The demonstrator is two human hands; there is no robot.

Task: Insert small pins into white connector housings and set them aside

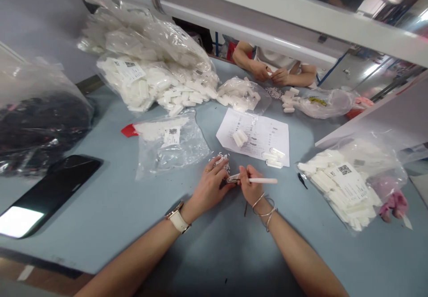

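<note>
My left hand (211, 184) is beside a small pile of tiny white pieces (223, 159), fingers curled, thumb and a fingertip at one end of a small white oblong plastic part (233, 178). In my right hand (251, 186) is a slim white pen-like tool (265, 180), its shaft pointing out to the right. The fingers of that hand come up against the part's other end, and the tool's tip is hidden. Just beyond my hands lies a printed sheet (257, 129) with white plastic parts (240, 138) on it.
A flat clear bag (174, 150) with a red scoop (129, 130) lies left of the sheet. Large bags of white parts (140, 83) stand behind; another bag (344, 185) is right. A phone (47, 194) lies left. Opposite, a co-worker's hands (272, 74) handle something small.
</note>
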